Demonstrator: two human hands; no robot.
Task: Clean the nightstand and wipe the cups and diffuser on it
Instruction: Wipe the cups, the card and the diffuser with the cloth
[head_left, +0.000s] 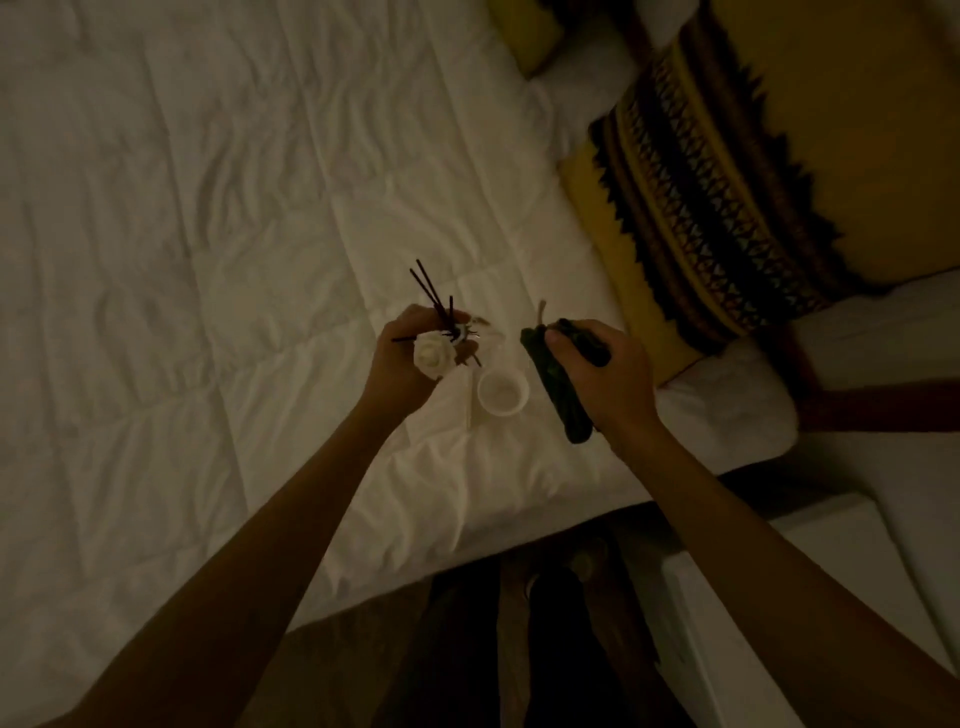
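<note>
My left hand (397, 364) grips the reed diffuser (452, 338) over the bed; its dark reeds (428, 291) fan upward and a white rose decoration (431, 356) sits by my fingers. The glass body is hard to make out in the dim light. A white cup (503, 391) stands on the white duvet (208, 234) between my hands. My right hand (605, 376) holds a dark folded cloth (556, 387), a little right of the cup. The nightstand's white top (857, 545) shows at the lower right edge.
A yellow patterned pillow (727, 208) leans at the head of the bed, upper right. White pillows (727, 410) lie beside it. Dark floor and my legs (545, 649) are below the bed edge. The room is dim.
</note>
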